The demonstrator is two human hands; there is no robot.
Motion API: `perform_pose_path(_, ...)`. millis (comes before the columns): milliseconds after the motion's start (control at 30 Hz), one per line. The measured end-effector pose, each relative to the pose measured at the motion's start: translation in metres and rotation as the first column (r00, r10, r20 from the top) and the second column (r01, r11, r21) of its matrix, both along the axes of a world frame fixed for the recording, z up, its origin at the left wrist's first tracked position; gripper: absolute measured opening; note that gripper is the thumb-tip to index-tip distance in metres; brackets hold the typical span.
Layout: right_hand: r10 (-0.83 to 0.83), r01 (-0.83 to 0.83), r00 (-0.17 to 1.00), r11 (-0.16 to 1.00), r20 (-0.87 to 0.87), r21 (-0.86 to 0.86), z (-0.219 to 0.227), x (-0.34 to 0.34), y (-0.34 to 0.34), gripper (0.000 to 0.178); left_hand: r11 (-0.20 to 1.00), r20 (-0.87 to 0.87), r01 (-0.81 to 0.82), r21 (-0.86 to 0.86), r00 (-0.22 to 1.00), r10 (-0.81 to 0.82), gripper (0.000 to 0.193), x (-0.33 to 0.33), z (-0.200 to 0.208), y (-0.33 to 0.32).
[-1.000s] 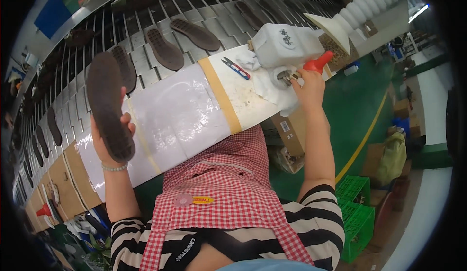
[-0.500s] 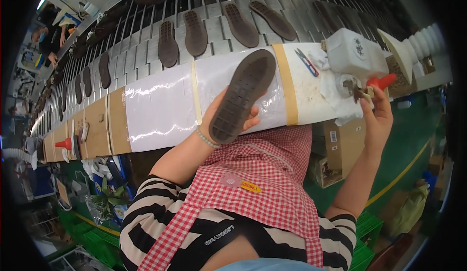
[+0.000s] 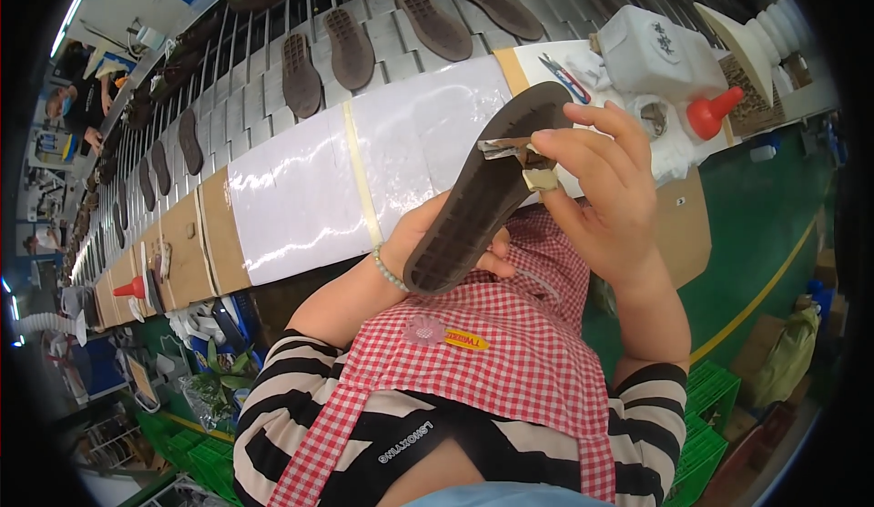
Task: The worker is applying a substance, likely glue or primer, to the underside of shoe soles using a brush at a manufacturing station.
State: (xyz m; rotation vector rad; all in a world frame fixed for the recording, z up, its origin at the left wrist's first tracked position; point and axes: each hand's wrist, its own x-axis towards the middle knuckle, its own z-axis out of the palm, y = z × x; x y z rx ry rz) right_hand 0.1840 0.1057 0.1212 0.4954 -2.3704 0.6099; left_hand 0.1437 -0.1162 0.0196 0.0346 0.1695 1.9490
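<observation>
A dark brown shoe sole, tilted with its gridded side showing, rests in my left hand. The fingers of that hand wrap behind the sole and show at its right edge. My right hand is closed on a small brush-like tool with a flat grey tip and a pale yellowish piece beside it. The tip lies over the upper part of the sole; whether it touches I cannot tell. Beyond the hands, several similar soles lie on the slatted metal conveyor.
A white-covered worktop runs along the conveyor. On its right side are thread snips, a white plastic container, a small pot on white wrapping and a red nozzle-shaped cap. A person stands at the far left.
My right hand has moved left from the pot to the sole, carrying the small tool. The sole has shifted slightly right and tilted, still in my left hand.
</observation>
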Motion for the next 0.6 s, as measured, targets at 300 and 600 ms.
perform_pose_path(300, 0.141, -0.14, 0.981, 0.99, 0.132, -0.011, 0.0, 0.014, -0.017, 0.044, 0.912, -0.231, -0.172, -0.371, 0.969, 0.089, 0.047, 0.005, 0.022, 0.001)
perform_pose_path(600, 0.23, -0.224, 0.959, 0.973, 0.164, -0.056, -0.008, 0.024, -0.033, 0.04, 0.945, 0.077, -0.189, -0.266, 0.973, 0.216, 0.036, 0.0, 0.032, 0.018)
